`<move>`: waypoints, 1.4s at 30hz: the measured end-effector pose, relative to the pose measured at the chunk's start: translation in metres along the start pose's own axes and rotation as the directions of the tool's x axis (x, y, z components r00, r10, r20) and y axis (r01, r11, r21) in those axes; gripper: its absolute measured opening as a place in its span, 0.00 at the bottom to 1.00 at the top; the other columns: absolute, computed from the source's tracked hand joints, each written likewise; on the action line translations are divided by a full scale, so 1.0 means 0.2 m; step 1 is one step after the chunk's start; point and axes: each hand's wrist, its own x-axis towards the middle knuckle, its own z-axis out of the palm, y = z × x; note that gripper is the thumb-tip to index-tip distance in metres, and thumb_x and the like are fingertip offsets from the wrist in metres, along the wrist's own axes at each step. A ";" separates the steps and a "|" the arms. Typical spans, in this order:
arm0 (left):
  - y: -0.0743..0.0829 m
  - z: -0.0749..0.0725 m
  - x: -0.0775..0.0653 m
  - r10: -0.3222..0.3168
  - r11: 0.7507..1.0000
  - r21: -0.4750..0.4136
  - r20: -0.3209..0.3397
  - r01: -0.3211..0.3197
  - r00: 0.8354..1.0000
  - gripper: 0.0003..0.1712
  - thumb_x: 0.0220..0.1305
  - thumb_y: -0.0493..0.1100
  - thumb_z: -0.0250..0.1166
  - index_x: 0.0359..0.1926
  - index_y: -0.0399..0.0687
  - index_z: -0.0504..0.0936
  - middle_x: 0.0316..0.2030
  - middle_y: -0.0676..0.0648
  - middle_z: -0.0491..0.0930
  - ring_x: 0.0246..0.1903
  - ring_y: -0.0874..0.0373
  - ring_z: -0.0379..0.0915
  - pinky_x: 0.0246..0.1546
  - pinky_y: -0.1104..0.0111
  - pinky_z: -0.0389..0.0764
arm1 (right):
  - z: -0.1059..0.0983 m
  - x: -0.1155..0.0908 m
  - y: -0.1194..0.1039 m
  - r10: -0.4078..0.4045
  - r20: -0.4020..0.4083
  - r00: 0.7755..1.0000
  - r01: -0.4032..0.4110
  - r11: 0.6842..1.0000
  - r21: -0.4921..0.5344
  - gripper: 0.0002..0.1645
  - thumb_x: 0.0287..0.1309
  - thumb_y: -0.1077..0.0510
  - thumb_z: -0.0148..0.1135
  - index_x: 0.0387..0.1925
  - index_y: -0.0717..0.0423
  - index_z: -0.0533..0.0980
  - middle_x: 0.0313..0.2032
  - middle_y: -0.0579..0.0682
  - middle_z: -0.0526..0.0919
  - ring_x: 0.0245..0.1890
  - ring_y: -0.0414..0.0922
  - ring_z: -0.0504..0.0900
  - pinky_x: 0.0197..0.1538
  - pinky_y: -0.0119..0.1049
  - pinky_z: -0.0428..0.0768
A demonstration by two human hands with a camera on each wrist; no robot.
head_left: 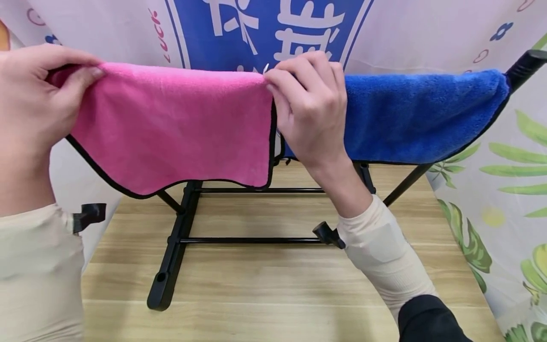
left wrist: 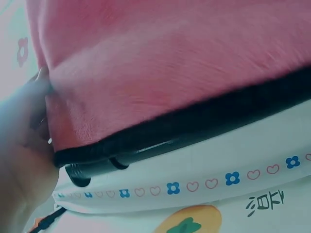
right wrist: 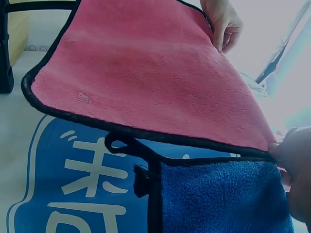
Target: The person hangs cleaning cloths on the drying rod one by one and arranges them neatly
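Note:
A pink towel [head_left: 179, 128] with black edging hangs draped along the top of a black rack [head_left: 168, 266]. My left hand [head_left: 40, 99] pinches its upper left part between thumb and fingers. At its upper right corner, my right hand [head_left: 314, 104] pinches the fabric, beside a small white tip. Right of that hand a blue towel [head_left: 410, 114], also black-edged, hangs over the same rack. In the right wrist view, a black loop [right wrist: 121, 143] shows by the blue towel's corner. Most of the top bar is covered; its rounded end [left wrist: 80, 174] appears in the left wrist view.
The rack stands on a wooden tabletop [head_left: 256, 285], with two crossbars low between its feet. Behind it hangs a white curtain [head_left: 410, 33] with a blue printed panel [head_left: 269, 28]. A leaf-patterned cloth [head_left: 508, 190] lies along the right side.

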 end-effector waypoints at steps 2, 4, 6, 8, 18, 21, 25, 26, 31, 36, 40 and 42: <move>0.01 0.01 0.01 -0.017 0.999 0.030 -0.024 0.018 1.000 0.09 0.70 0.40 0.68 0.45 0.45 0.93 0.33 0.81 0.78 0.35 0.82 0.70 0.44 0.86 0.67 | 0.00 0.01 0.01 0.013 -0.003 1.000 -0.013 1.000 0.008 0.17 0.76 0.55 0.58 0.39 0.61 0.88 0.39 0.54 0.88 0.44 0.53 0.80 0.45 0.48 0.72; 0.02 0.02 0.03 -0.018 0.997 0.071 -0.045 0.021 0.999 0.10 0.72 0.43 0.67 0.44 0.46 0.93 0.35 0.80 0.77 0.38 0.83 0.70 0.47 0.86 0.66 | 0.01 0.02 0.01 0.028 -0.001 1.000 -0.028 1.000 0.007 0.18 0.77 0.54 0.57 0.40 0.61 0.88 0.40 0.54 0.88 0.44 0.53 0.80 0.45 0.47 0.72; 0.04 0.03 0.04 0.009 0.991 0.136 -0.055 -0.001 0.998 0.16 0.74 0.46 0.64 0.47 0.38 0.91 0.39 0.75 0.81 0.42 0.80 0.72 0.52 0.84 0.68 | 0.02 0.03 0.02 0.039 -0.003 0.999 -0.039 0.999 0.003 0.19 0.77 0.54 0.56 0.40 0.60 0.88 0.40 0.54 0.89 0.45 0.52 0.80 0.45 0.47 0.73; 0.05 0.04 0.05 0.058 0.978 0.203 -0.044 -0.048 0.997 0.17 0.75 0.46 0.62 0.48 0.38 0.90 0.42 0.60 0.88 0.48 0.68 0.77 0.58 0.78 0.68 | 0.02 0.04 0.03 0.048 -0.003 0.999 -0.048 0.999 -0.001 0.19 0.77 0.54 0.56 0.41 0.60 0.88 0.40 0.53 0.89 0.45 0.52 0.80 0.45 0.46 0.73; 0.07 0.06 0.05 0.146 0.944 0.287 0.070 -0.160 0.987 0.15 0.73 0.41 0.64 0.41 0.31 0.89 0.36 0.63 0.88 0.45 0.54 0.77 0.56 0.72 0.63 | 0.04 0.03 0.05 -0.016 -0.049 0.999 0.018 0.999 0.047 0.16 0.75 0.58 0.58 0.38 0.62 0.88 0.38 0.55 0.87 0.43 0.53 0.81 0.43 0.46 0.75; 0.08 0.04 0.05 0.065 0.954 0.287 0.087 -0.087 0.994 0.17 0.73 0.44 0.65 0.42 0.32 0.89 0.30 0.86 0.67 0.35 0.79 0.67 0.47 0.84 0.59 | 0.02 0.02 0.06 -0.048 -0.011 0.999 0.049 0.996 0.071 0.15 0.75 0.61 0.58 0.38 0.63 0.88 0.37 0.55 0.88 0.42 0.53 0.81 0.44 0.46 0.75; 0.09 0.00 0.03 -0.031 0.965 0.261 0.128 -0.003 0.991 0.18 0.71 0.47 0.66 0.44 0.33 0.89 0.28 0.88 0.62 0.31 0.87 0.58 0.39 0.86 0.59 | 0.00 0.01 0.07 -0.078 0.065 0.995 0.073 0.993 0.088 0.14 0.73 0.61 0.58 0.39 0.63 0.87 0.37 0.55 0.88 0.43 0.54 0.82 0.46 0.47 0.74; 0.08 -0.01 0.02 -0.024 0.972 0.235 0.136 -0.008 0.990 0.17 0.69 0.47 0.66 0.41 0.35 0.89 0.28 0.87 0.63 0.31 0.86 0.59 0.39 0.86 0.60 | -0.01 0.00 0.07 -0.085 0.080 0.993 0.077 0.993 0.094 0.13 0.72 0.61 0.59 0.39 0.63 0.87 0.37 0.55 0.87 0.43 0.54 0.81 0.47 0.48 0.74; 0.05 -0.05 0.00 0.126 0.987 0.080 0.152 -0.139 0.980 0.05 0.60 0.45 0.67 0.29 0.53 0.88 0.31 0.85 0.68 0.32 0.82 0.62 0.38 0.83 0.60 | -0.03 -0.01 0.07 -0.093 0.118 0.989 0.079 0.990 0.116 0.12 0.69 0.60 0.62 0.41 0.63 0.87 0.40 0.56 0.87 0.45 0.55 0.80 0.50 0.49 0.74; 0.02 -0.07 0.00 0.160 0.985 0.036 0.182 -0.169 0.970 0.08 0.55 0.38 0.70 0.34 0.57 0.88 0.33 0.83 0.70 0.34 0.81 0.63 0.38 0.83 0.61 | -0.03 -0.01 0.07 -0.073 0.126 0.989 0.056 0.989 0.136 0.12 0.71 0.59 0.62 0.42 0.63 0.88 0.40 0.56 0.87 0.46 0.54 0.80 0.51 0.48 0.74; 0.00 -0.06 0.00 0.151 0.987 0.023 0.184 -0.158 0.971 0.14 0.51 0.29 0.72 0.36 0.51 0.91 0.32 0.80 0.71 0.34 0.79 0.63 0.37 0.82 0.62 | -0.03 -0.01 0.07 -0.054 0.134 0.990 0.033 0.987 0.156 0.13 0.72 0.58 0.62 0.42 0.63 0.88 0.40 0.57 0.87 0.47 0.55 0.81 0.52 0.47 0.73; -0.02 -0.06 0.00 0.166 0.985 0.009 0.173 -0.170 0.971 0.10 0.50 0.26 0.72 0.36 0.37 0.91 0.32 0.79 0.72 0.33 0.78 0.63 0.35 0.82 0.62 | -0.03 -0.01 0.07 -0.047 0.138 0.989 0.025 0.987 0.159 0.13 0.72 0.58 0.62 0.41 0.63 0.88 0.40 0.57 0.87 0.47 0.55 0.81 0.52 0.47 0.72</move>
